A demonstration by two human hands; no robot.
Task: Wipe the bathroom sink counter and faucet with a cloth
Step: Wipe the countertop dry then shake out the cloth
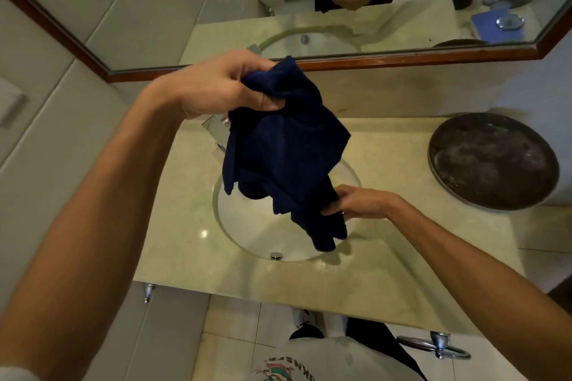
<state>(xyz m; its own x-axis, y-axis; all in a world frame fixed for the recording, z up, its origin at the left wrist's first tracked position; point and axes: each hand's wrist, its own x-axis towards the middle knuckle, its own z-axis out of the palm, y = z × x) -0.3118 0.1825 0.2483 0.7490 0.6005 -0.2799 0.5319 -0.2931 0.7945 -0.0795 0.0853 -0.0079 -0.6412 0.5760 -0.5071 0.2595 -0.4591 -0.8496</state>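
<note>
Left hand (223,86) is raised above the basin, fingers and thumb bunched around the top of a dark navy cloth (284,145), pinching a gathered wad of it. Right hand (356,202), lower and nearer the body, pinches the cloth's bottom edge between thumb and fingertips. The cloth hangs crumpled between the two hands, clear of every surface. Judgement: the two-point hold looks like shaking it out or refolding it into a pad before wiping; no wiping contact yet.

Below the right hand sits the white oval sink basin (247,226), with the chrome overflow fitting (276,255) on its near wall, on the body side of that hand. The beige marble counter (387,257) spreads under and around both hands. The chrome faucet (216,127) is just under the left hand, beyond the right hand; the cloth and left wrist cover most of it, so spout shape and handle cannot be made out. The drain is hidden behind the cloth.

Out past the right hand, to its right, lies a round dark metal tray (492,161) on the counter, its surface smudged whitish; residue or wear, cannot tell. Beyond the left hand is the wood-framed mirror (402,25), reflecting the hands and cloth, partly cut off at the top. Counter's right end runs out of frame.
</note>
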